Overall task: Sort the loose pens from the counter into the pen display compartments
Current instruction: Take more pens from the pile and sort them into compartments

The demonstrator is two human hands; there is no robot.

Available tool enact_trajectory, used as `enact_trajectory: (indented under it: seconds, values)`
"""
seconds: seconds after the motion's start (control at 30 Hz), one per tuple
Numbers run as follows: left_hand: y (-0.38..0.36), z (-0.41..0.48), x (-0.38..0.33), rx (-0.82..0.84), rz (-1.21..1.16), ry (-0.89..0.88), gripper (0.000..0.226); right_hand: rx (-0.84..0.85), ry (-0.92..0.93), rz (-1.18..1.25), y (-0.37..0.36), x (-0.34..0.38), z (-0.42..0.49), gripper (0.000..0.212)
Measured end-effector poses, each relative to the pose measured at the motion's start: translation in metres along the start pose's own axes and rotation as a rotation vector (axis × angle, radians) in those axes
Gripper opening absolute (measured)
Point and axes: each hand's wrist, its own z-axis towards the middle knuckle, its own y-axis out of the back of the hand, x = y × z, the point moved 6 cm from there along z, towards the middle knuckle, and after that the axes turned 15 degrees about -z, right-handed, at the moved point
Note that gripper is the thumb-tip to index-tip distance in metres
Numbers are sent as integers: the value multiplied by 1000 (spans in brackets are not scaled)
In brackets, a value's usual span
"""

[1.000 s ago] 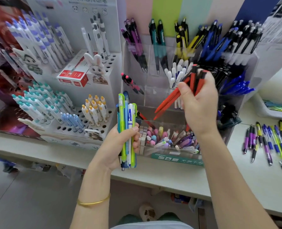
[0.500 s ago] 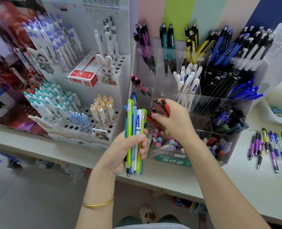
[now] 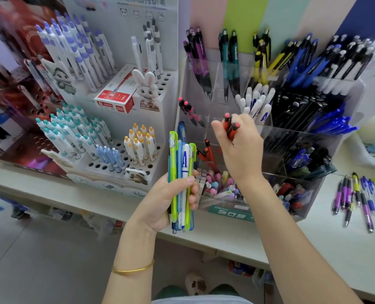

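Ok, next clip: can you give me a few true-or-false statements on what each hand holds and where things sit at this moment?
1. The left hand grips a bundle of pens, green, blue and white. True.
2. The right hand is empty. False: its fingers hold red pens above the clear display.
3. Loose pens lie on the counter to the right of the clear display. True.
4. The red box sits inside the clear display. False: it rests on the white stand, beside the rabbit figure.
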Motion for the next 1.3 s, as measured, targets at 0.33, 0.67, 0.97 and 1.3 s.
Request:
enact_trajectory:
  seconds: [0.33,0.67,0.97,1.3]
  values:
    - [-5,3,6,61,-34,38,27,462,-139,-43,-34,-20,-24,24]
    - [-11,10,9,100,-8,19,23,373,-234,115,6,-19,-23,27]
    - [-31,21,19,195,33,50,28,601,-206,341,22,5,-31,41]
    - [-36,27,27,222,-139,146,31,665,-458,616,28,-21,-29,37]
